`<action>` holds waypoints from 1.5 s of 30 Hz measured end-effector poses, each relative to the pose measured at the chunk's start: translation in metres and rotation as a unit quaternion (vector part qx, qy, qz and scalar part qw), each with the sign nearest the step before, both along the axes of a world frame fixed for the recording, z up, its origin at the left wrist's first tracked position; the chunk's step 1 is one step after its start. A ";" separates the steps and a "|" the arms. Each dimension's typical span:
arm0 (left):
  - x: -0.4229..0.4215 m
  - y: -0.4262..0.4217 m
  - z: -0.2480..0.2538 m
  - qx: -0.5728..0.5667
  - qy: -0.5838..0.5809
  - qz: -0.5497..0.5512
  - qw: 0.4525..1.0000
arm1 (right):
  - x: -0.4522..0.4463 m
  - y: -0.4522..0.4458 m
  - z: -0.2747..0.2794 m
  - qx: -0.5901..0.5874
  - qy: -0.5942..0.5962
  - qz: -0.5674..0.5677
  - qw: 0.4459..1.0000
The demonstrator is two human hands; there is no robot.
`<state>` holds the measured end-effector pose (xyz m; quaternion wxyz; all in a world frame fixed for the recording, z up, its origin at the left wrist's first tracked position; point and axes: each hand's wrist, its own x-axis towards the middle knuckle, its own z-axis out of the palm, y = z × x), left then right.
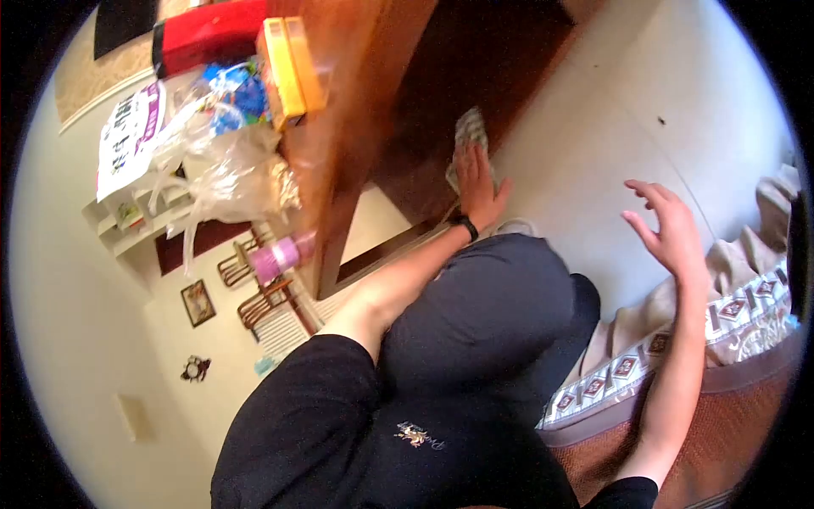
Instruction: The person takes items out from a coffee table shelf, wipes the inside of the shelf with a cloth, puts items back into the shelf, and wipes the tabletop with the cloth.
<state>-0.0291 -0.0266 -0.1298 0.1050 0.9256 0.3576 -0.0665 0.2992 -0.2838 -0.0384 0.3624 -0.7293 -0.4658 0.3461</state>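
My left hand (479, 185), with a dark band on the wrist, presses a patterned grey-green cloth (471, 131) against the dark lower wooden panel of a piece of furniture (424, 110). Its fingers lie over the cloth, and part of the cloth sticks out beyond them. Off to the right, my right hand (671, 233) hovers above the pale floor (585, 170). Its fingers are apart and slightly bent, with nothing in them.
On the furniture's top stand an orange box (287, 72), a clear plastic bag (229, 170), a red object (212, 36) and a pink-purple container (275, 259). Wooden chairs (267, 305) are beyond. A couch with patterned trim (627, 365) lies at right.
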 end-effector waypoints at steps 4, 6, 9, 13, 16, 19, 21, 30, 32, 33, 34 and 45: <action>0.163 0.043 0.014 0.026 -0.056 -0.129 0.990 | 0.000 -0.001 0.004 -0.008 -0.032 -0.006 0.999; 0.220 0.075 -0.002 0.014 -0.084 -0.138 0.987 | 0.003 -0.001 0.010 -0.022 -0.034 -0.001 0.999; 0.210 0.100 0.003 -0.037 -0.093 -0.165 0.981 | 0.002 0.001 0.009 -0.028 -0.026 0.003 0.999; 0.093 0.184 -0.029 -0.060 -0.024 0.034 0.997 | 0.003 -0.003 0.002 -0.017 -0.039 0.004 0.999; 0.093 0.237 -0.045 -0.066 0.036 0.202 0.977 | 0.003 -0.003 0.003 -0.018 -0.052 0.008 0.998; 0.137 0.227 -0.033 0.008 -0.012 0.367 0.930 | 0.003 -0.005 -0.003 -0.009 -0.050 0.003 0.999; 0.213 0.170 -0.003 -0.052 -0.018 0.196 0.979 | 0.006 -0.006 0.000 -0.018 -0.063 0.001 0.998; 0.113 0.097 0.019 -0.094 -0.129 -0.182 0.970 | 0.005 -0.012 -0.004 -0.019 -0.068 0.001 0.997; 0.106 0.108 0.028 -0.096 -0.153 0.027 0.983 | 0.005 -0.012 -0.007 0.009 -0.075 -0.007 0.997; 0.116 0.111 0.033 -0.096 -0.153 0.027 0.983 | 0.005 -0.012 -0.007 0.008 -0.074 -0.007 0.997; 0.143 0.114 0.039 -0.124 -0.219 0.040 0.967 | 0.006 -0.012 -0.007 0.006 -0.073 -0.008 0.997; 0.253 0.040 0.100 -0.616 -0.349 0.223 0.670 | 0.009 -0.017 -0.010 -0.023 -0.090 0.009 0.996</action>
